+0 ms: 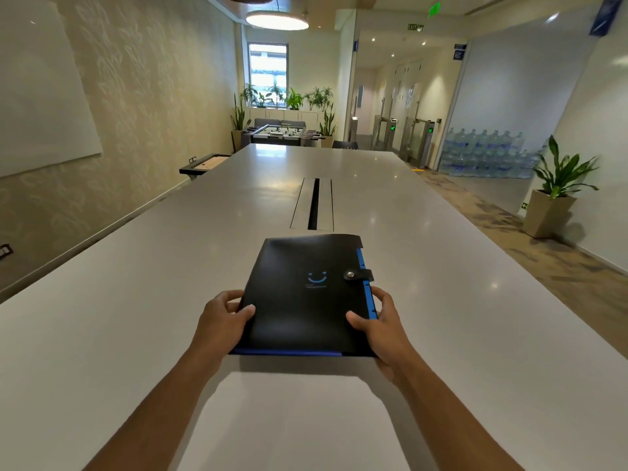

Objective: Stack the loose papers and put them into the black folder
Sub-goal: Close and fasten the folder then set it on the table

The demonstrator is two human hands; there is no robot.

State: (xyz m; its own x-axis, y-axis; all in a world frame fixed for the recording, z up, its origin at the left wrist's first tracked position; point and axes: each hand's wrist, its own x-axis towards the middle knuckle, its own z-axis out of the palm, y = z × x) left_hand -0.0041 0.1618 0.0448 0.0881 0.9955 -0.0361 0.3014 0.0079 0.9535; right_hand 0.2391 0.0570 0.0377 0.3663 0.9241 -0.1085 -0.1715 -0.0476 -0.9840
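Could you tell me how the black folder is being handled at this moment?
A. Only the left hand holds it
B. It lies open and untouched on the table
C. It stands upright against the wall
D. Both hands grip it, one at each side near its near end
D: the left hand and right hand clasp opposite edges of the snapped-shut black folder.

table (136, 300): left and right sides bare, open to both long edges | centre: black folder (306, 297) closed, held at its near corners by left hand (222, 317) and right hand (380, 321) | near edge: white paper (292, 419) between the forearms | beyond folder: cable slot (314, 203) along midline, far end bare
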